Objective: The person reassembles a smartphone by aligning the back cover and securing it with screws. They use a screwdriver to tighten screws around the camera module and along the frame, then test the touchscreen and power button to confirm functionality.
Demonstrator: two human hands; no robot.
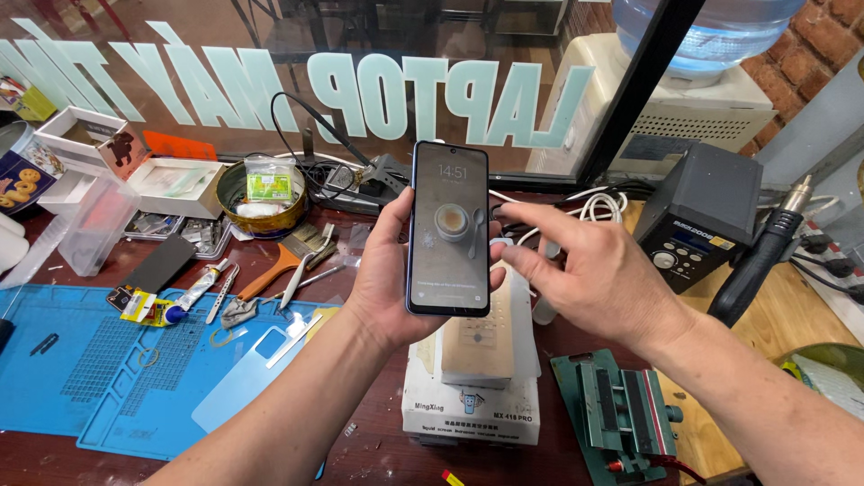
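Observation:
My left hand (382,274) holds a dark smartphone (448,229) upright, its lit screen facing me with a picture of a cup and spoon. The thumb lies along the phone's left edge and the fingers wrap behind it. Just right of the phone, my right hand (589,265) hovers with its fingers spread and slightly blurred, fingertips close to the phone's right edge, holding nothing. Below the phone sits a white heating-plate machine (472,396) on the dark red table.
A blue silicone work mat (108,369) with a clear screen film (247,369), tweezers, a glue tube and an orange-handled tool lies left. Small boxes and a round tin (263,200) stand behind. A black rework station (700,220) and green clamp jig (621,409) are right.

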